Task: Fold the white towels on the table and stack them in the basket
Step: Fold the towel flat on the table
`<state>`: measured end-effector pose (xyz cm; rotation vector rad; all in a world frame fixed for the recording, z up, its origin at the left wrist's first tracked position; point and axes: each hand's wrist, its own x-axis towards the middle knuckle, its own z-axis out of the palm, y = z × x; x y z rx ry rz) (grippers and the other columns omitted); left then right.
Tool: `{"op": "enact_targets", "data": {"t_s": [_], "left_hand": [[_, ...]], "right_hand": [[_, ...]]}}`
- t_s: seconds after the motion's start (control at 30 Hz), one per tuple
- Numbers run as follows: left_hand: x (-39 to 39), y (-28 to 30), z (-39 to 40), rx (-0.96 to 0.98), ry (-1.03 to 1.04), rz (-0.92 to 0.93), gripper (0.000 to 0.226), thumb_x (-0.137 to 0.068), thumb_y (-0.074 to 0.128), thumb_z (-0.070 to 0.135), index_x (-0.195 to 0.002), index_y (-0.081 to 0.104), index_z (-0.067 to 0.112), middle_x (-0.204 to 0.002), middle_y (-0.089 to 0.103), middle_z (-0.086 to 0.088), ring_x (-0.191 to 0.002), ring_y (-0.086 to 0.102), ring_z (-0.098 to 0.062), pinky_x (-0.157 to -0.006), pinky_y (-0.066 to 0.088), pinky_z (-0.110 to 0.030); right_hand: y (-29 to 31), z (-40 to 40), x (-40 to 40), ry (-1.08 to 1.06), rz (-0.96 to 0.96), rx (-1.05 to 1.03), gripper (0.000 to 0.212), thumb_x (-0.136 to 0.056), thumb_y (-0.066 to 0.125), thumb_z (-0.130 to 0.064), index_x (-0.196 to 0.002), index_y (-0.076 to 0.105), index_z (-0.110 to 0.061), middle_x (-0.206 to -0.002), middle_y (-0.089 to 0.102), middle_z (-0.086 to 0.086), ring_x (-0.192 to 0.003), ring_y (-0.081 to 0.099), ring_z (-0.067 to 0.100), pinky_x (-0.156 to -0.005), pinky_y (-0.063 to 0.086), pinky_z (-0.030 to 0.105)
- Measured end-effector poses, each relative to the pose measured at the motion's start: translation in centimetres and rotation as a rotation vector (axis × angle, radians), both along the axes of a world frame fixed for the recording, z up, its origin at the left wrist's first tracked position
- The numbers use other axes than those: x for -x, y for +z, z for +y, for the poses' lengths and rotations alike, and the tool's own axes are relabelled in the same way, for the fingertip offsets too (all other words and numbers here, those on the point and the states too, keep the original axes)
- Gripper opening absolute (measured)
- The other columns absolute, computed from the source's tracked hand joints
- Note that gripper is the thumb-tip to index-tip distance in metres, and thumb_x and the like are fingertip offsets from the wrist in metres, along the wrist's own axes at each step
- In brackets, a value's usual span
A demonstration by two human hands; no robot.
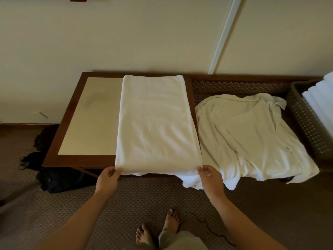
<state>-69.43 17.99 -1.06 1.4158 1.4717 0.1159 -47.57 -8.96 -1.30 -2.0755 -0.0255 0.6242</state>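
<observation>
A white towel, folded into a long rectangle, lies on the wooden table and reaches from its far edge to its near edge. My left hand pinches the towel's near left corner. My right hand pinches the near right corner. To the right, a second white towel lies crumpled and unfolded, hanging over the front edge. A brown perforated basket stands at the far right with folded white towels inside it.
The table stands against a cream wall. Black bags lie on the patterned carpet under and beside the table's left end. My bare feet and a thin black cable are on the floor below.
</observation>
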Motion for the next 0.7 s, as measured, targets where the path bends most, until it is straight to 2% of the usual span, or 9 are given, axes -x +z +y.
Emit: {"op": "enact_targets", "data": {"t_s": [0.07, 0.17, 0.23, 0.3, 0.37, 0.5, 0.57, 0.63, 0.7], "left_hand": [[0.1, 0.2, -0.2, -0.044, -0.01, 0.006, 0.02, -0.103, 0.059, 0.035, -0.114, 0.06, 0.018, -0.107, 0.065, -0.001, -0.088, 0.058, -0.015, -0.078, 0.046, -0.038], [0.0, 0.3, -0.3, -0.151, 0.005, 0.069, 0.014, -0.103, 0.058, 0.031, -0.109, 0.061, 0.018, -0.099, 0.065, -0.003, -0.083, 0.06, -0.02, -0.07, 0.048, -0.039], [-0.2, 0.8, -0.4, -0.23, 0.041, 0.125, 0.012, -0.101, 0.061, 0.03, -0.108, 0.057, 0.021, -0.098, 0.063, 0.0, -0.085, 0.059, -0.021, -0.073, 0.049, -0.041], [-0.5, 0.9, -0.5, -0.366, 0.021, 0.155, 0.02, -0.094, 0.065, 0.026, -0.111, 0.057, 0.023, -0.108, 0.06, 0.001, -0.092, 0.057, -0.022, -0.081, 0.051, -0.045], [-0.8, 0.9, -0.1, -0.459, -0.022, 0.163, 0.026, -0.092, 0.065, 0.025, -0.117, 0.059, 0.02, -0.117, 0.057, 0.0, -0.099, 0.055, -0.023, -0.088, 0.05, -0.047], [-2.6, 0.8, 2.0, -0.419, -0.13, 0.195, 0.034, -0.1, 0.053, 0.041, -0.125, 0.06, 0.019, -0.119, 0.06, -0.005, -0.102, 0.057, -0.027, -0.089, 0.052, -0.047], [-3.7, 0.9, 3.2, -0.338, -0.156, 0.245, 0.036, -0.1, 0.054, 0.044, -0.125, 0.059, 0.018, -0.116, 0.062, -0.006, -0.099, 0.058, -0.028, -0.084, 0.051, -0.044], [-4.5, 1.1, 4.3, -0.241, -0.148, 0.272, 0.032, -0.099, 0.06, 0.039, -0.12, 0.061, 0.015, -0.108, 0.063, -0.005, -0.095, 0.058, -0.028, -0.08, 0.049, -0.04], [-4.7, 0.8, 5.1, -0.187, -0.138, 0.281, 0.03, -0.098, 0.063, 0.036, -0.117, 0.063, 0.013, -0.107, 0.065, -0.006, -0.096, 0.061, -0.029, -0.083, 0.052, -0.042]], "right_hand": [[0.1, -0.1, -0.1, 0.012, -0.043, 0.025, 0.024, -0.099, 0.065, -0.03, -0.081, 0.067, -0.015, -0.076, 0.066, 0.003, -0.073, 0.059, 0.013, -0.067, 0.044, 0.025], [-0.5, 0.3, -0.7, 0.116, -0.058, 0.193, 0.03, -0.098, 0.061, -0.034, -0.069, 0.061, -0.024, -0.078, 0.064, 0.001, -0.078, 0.06, 0.021, -0.077, 0.051, 0.037], [-0.5, 1.0, -0.7, 0.178, -0.103, 0.321, 0.027, -0.092, 0.06, -0.039, -0.067, 0.057, -0.03, -0.081, 0.057, -0.005, -0.081, 0.057, 0.02, -0.082, 0.051, 0.044], [0.0, 1.7, -0.7, 0.185, -0.136, 0.374, 0.016, -0.088, 0.059, -0.039, -0.075, 0.063, -0.031, -0.091, 0.055, -0.009, -0.09, 0.053, 0.017, -0.084, 0.044, 0.042], [0.5, 2.4, -0.9, 0.172, -0.221, 0.411, 0.023, -0.088, 0.058, -0.044, -0.076, 0.067, -0.027, -0.093, 0.055, -0.009, -0.094, 0.049, 0.017, -0.083, 0.038, 0.04], [1.0, 4.1, -2.8, 0.223, -0.271, 0.435, 0.039, -0.09, 0.054, -0.062, -0.068, 0.058, -0.03, -0.089, 0.055, -0.008, -0.093, 0.05, 0.02, -0.087, 0.046, 0.043], [1.2, 5.1, -4.0, 0.261, -0.246, 0.343, 0.045, -0.089, 0.057, -0.062, -0.061, 0.049, -0.027, -0.077, 0.053, -0.007, -0.082, 0.052, 0.02, -0.078, 0.047, 0.039], [1.5, 5.5, -4.6, 0.201, -0.218, 0.132, 0.045, -0.09, 0.065, -0.047, -0.059, 0.046, -0.021, -0.064, 0.05, -0.004, -0.065, 0.05, 0.017, -0.065, 0.042, 0.034], [1.2, 5.2, -4.4, 0.095, -0.258, 0.033, 0.04, -0.092, 0.068, -0.035, -0.061, 0.049, -0.02, -0.066, 0.053, -0.004, -0.065, 0.052, 0.014, -0.064, 0.042, 0.034]]}}
